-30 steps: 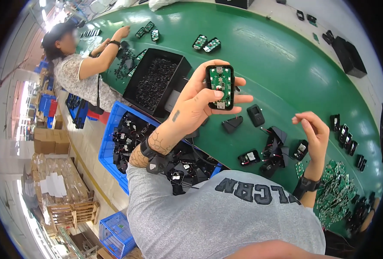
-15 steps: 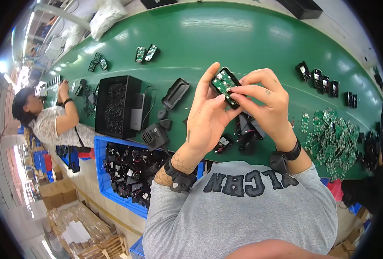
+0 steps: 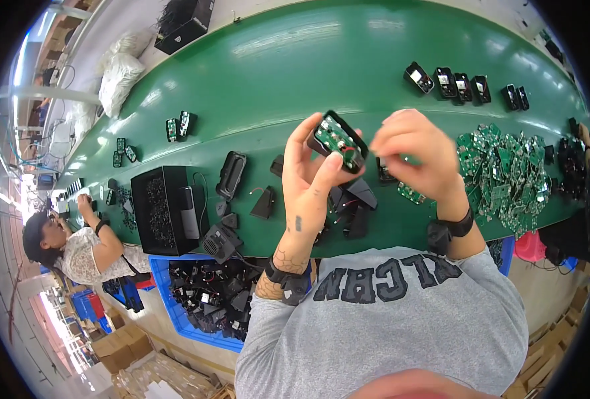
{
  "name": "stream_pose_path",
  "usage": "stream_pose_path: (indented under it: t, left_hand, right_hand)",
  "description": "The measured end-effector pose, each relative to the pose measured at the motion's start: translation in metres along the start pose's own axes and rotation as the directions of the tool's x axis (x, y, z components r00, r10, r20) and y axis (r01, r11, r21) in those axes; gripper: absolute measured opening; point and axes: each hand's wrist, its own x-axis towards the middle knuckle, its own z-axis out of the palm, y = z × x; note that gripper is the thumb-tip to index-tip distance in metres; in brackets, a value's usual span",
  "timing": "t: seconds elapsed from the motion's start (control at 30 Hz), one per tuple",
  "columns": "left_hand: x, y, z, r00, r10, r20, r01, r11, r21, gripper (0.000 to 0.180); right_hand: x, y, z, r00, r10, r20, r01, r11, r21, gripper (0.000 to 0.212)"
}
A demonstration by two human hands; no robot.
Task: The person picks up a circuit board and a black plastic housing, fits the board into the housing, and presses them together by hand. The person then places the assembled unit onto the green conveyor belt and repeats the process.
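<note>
In the head view, your left hand (image 3: pixel 308 183) grips a black case (image 3: pixel 349 130), thumb across its lower end and fingers behind it. The case is tilted above the table (image 3: pixel 295 73), with its green board (image 3: pixel 335 136) facing up. Your right hand (image 3: pixel 420 156) is just to the right of the case, apart from it, fingers curled and blurred; you cannot tell from here whether they pinch anything.

Dark parts (image 3: pixel 358 193) lie on the table between your forearms. To your right is a heap of boards (image 3: pixel 504 176), with a row of cases (image 3: pixel 463 86) beyond it. To your left are a shell (image 3: pixel 231 175), a black bin (image 3: pixel 176 203) and, by the table's near edge, a blue crate (image 3: pixel 165 292) full of black parts. A co-worker (image 3: pixel 105 251) sits farther left.
</note>
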Motion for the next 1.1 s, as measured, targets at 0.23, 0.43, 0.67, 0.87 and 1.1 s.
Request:
stream_pose_path:
  t: [0.23, 0.43, 0.67, 0.87, 1.1]
  left_hand:
    - [0.003, -0.013, 0.016, 0.992, 0.125, 0.01, -0.125, 0.992, -0.034, 0.062]
    - [0.005, -0.019, 0.015, 0.995, 0.086, 0.046, -0.089, 0.993, 0.076, 0.062]
    - [0.007, -0.031, 0.017, 0.963, 0.247, 0.109, -0.267, 0.934, 0.238, 0.061]
    - [0.011, -0.033, 0.023, 0.988, 0.151, 0.037, -0.154, 0.981, 0.119, 0.06]
    - [0.014, -0.037, 0.02, 0.996, 0.094, 0.002, -0.094, 0.995, -0.016, 0.06]
  right_hand:
    - [-0.011, -0.008, 0.007, 0.895, 0.442, -0.059, -0.42, 0.88, 0.222, 0.029]
    - [-0.017, 0.007, 0.006, 0.929, 0.37, -0.014, -0.362, 0.916, 0.171, 0.013]
    - [-0.022, 0.006, 0.018, 0.558, 0.81, 0.181, -0.752, 0.402, 0.523, 0.005]
    - [-0.025, 0.006, 0.031, 0.808, 0.54, -0.237, -0.502, 0.84, 0.205, 0.01]
    - [-0.024, 0.011, 0.022, 0.887, 0.441, -0.138, -0.417, 0.892, 0.173, 0.011]
